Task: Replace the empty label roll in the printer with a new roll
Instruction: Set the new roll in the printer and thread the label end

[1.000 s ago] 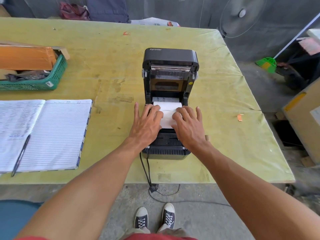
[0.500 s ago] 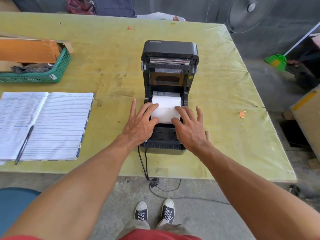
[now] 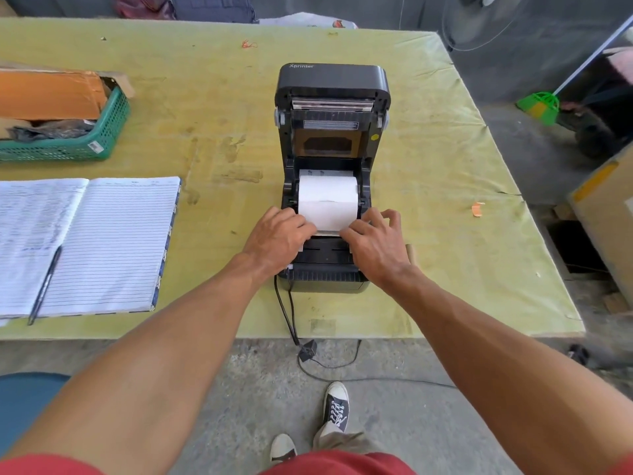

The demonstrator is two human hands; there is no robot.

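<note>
Fingers of left hand (image 3: 279,236) and right hand (image 3: 375,240) now curled, pinching label roll's (image 3: 327,200) paper edge — earlier flat, printer (image 3: 330,84) open

A black printer (image 3: 331,180) stands open on a green table (image 3: 428,186), a white label roll (image 3: 327,197) inside. The left hand (image 3: 278,236) and right hand (image 3: 376,242) pinch the roll's loose end at the front.

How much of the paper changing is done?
Done: the new white roll sits inside the open printer. In hand: the left hand and right hand hold the paper's loose end flat at the front. Left: shutting the lid, still standing up.
</note>
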